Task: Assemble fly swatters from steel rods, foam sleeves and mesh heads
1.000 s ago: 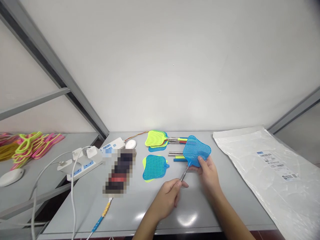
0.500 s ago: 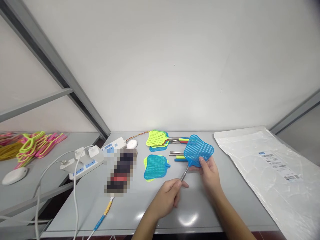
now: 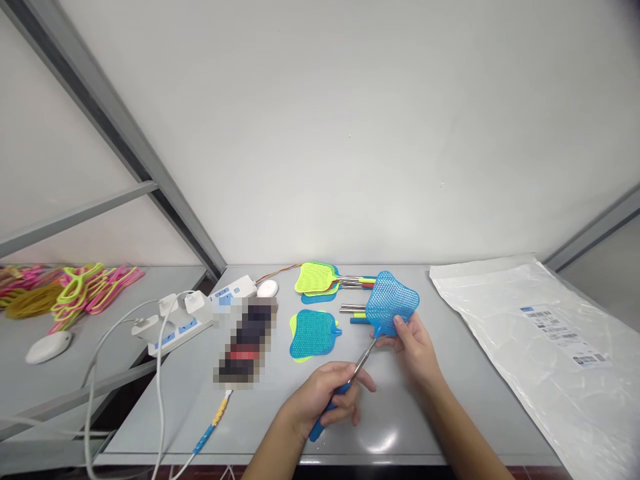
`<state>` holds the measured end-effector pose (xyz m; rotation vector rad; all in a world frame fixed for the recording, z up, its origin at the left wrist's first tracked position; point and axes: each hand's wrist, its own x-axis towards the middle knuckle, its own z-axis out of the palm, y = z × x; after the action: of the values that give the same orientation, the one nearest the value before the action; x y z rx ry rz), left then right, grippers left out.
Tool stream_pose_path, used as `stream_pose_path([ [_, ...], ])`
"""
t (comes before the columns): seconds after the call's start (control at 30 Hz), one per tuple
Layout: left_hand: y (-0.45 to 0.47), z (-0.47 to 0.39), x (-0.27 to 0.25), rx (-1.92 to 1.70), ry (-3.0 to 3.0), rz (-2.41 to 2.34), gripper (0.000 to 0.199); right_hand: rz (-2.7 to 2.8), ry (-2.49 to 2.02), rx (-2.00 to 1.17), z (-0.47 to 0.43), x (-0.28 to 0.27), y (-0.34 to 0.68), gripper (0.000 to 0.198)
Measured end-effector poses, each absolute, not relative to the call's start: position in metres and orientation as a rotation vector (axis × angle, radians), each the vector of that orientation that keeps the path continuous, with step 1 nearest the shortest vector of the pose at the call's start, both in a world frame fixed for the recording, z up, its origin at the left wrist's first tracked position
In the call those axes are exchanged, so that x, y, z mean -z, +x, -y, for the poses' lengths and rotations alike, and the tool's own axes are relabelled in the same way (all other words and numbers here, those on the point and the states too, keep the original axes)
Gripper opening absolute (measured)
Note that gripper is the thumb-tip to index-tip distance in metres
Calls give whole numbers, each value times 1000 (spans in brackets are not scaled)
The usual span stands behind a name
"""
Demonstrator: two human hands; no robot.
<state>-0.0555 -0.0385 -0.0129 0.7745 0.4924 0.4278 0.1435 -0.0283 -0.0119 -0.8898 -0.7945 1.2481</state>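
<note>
A blue fly swatter with a metal rod and a blue grip is held tilted above the table between both hands. My right hand pinches the lower edge of its mesh head. My left hand is closed round the handle, where the rod meets the grip. Behind, a stack of fly swatters has a yellow-green one on top. In front of that stack lie loose mesh heads, blue over yellow-green. Loose metal rods with coloured grips are partly hidden behind the held head.
At right lies a large white plastic mailing bag with a label. To the left are a power strip with plugs and white cables, a round white object and a blurred-out phone-like object. Pink and yellow hangers lie on the side shelf.
My left hand has turned and shifted slightly left and down along the handle, so the blue grip now shows. The swatter's head has moved a little left in my right hand.
</note>
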Motion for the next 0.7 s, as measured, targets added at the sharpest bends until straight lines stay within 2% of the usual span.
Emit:
stream_pose_path([
  [0.27, -46, 54, 27, -378, 297, -198, 30, 673, -761, -1361, 30, 9, 141, 31],
  [0.7, -44, 51, -3, -438, 567, -462, 26, 703, -798, -1291, 31, 7, 147, 31],
])
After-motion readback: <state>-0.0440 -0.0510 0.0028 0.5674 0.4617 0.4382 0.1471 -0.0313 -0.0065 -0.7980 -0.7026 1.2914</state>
